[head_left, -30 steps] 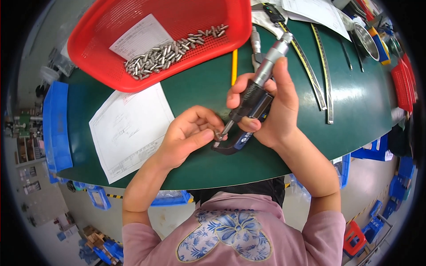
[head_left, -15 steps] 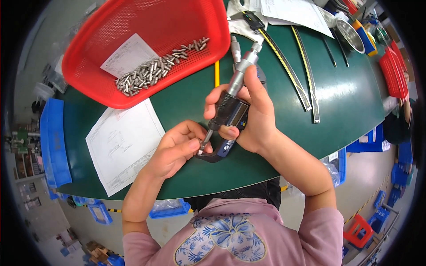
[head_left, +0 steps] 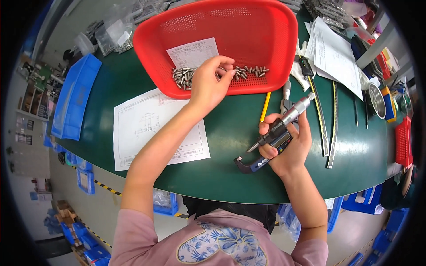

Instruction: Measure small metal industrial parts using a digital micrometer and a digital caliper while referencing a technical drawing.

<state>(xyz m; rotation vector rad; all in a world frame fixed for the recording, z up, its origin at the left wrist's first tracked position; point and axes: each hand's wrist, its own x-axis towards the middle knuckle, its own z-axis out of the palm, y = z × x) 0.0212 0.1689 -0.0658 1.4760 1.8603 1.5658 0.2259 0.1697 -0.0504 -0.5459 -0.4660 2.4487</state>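
My left hand (head_left: 211, 84) is over the near side of a red basket (head_left: 262, 35), above a heap of small metal pins (head_left: 183, 79). Its thumb and fingers are curved with a gap between them, and I see no pin held there. A digital micrometer (head_left: 279, 135) is gripped in my right hand (head_left: 290, 148), over the green table. Its dark curved frame points toward the lower left and its silver thimble toward the upper right. Nothing sits between the measuring faces. A printed slip (head_left: 194, 52) lies in the basket behind the pins.
A drawing sheet (head_left: 133, 139) lies under my left forearm. Right of the basket are a yellow pencil (head_left: 265, 106), a second micrometer (head_left: 286, 95), calipers (head_left: 317, 102), papers (head_left: 330, 57) and a metal bowl (head_left: 376, 101). A blue bin (head_left: 75, 99) stands at the left edge.
My left hand has left the micrometer's jaw and moved up to the basket; the small part it held there is gone from the jaw. My right hand still holds the micrometer. The view has shifted.
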